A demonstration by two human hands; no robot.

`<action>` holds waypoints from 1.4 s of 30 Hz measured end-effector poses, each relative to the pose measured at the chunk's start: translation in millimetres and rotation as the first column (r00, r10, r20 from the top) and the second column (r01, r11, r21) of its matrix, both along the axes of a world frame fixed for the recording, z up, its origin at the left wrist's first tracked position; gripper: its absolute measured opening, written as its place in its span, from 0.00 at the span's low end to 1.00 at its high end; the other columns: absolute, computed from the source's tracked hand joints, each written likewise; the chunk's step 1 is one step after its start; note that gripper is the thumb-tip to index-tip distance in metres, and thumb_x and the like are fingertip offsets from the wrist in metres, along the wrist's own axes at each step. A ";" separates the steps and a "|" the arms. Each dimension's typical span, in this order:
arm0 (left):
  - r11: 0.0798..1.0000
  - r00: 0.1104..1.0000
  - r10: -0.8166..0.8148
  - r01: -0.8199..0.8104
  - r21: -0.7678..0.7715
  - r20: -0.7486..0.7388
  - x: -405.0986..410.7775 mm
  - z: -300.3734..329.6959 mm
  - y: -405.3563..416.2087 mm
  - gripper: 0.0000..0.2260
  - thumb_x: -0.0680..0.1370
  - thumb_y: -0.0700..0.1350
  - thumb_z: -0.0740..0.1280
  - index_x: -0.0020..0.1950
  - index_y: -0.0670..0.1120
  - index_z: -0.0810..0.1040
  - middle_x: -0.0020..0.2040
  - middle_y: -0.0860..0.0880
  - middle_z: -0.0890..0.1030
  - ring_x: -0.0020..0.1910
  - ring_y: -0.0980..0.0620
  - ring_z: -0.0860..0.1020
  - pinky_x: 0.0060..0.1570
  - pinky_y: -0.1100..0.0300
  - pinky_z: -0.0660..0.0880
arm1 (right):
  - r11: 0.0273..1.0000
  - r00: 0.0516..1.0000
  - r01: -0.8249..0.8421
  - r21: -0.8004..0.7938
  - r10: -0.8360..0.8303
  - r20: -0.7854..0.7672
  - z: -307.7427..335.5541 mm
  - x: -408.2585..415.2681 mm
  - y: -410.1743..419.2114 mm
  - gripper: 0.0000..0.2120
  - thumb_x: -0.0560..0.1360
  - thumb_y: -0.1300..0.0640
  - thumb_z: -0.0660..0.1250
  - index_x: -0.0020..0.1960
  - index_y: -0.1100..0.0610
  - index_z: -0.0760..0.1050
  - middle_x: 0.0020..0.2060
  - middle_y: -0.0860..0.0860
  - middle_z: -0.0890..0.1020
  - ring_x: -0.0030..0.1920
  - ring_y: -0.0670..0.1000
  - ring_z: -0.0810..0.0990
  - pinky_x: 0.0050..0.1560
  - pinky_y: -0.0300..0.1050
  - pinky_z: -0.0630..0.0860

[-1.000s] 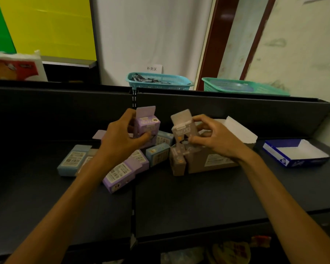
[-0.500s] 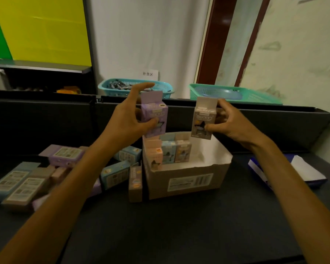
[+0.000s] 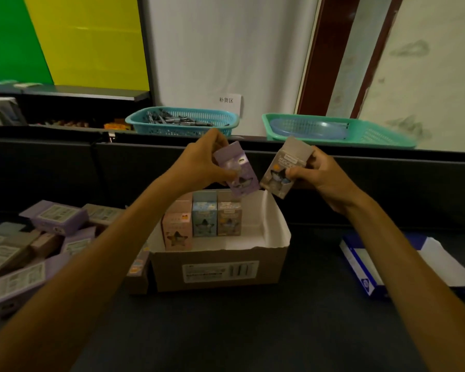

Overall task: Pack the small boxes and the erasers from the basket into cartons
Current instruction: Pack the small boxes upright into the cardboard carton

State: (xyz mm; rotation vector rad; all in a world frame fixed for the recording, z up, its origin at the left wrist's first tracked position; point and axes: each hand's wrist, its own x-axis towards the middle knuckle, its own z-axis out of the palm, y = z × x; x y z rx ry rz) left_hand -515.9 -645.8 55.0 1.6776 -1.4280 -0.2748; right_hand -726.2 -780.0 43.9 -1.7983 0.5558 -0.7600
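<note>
Best to straighten each box upright over the open carton (image 3: 220, 267), then lower it into the free space right of the three already standing inside. Left hand (image 3: 199, 167) pinching a purple box (image 3: 236, 170), right hand (image 3: 317, 173) clamped round a grey-beige box (image 3: 285, 167), both tilted above the carton. Small printed card boxes, cartoon figure on the front.

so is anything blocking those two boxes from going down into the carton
Nothing visible. The purple box and grey box hang over the open carton; three boxes fill its back left, and the space right of them is free.
</note>
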 end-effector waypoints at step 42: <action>0.948 0.756 -0.258 0.080 0.306 0.601 -20.0 -42.1 -54.1 0.24 0.71 0.48 0.73 0.64 0.49 0.69 0.47 0.52 0.71 0.48 0.54 0.69 0.48 0.59 0.69 | 0.978 0.975 -0.182 -0.097 0.167 -0.145 -11.7 -8.2 0.9 0.22 0.71 0.58 0.71 0.62 0.54 0.68 0.54 0.50 0.79 0.54 0.46 0.81 0.51 0.38 0.78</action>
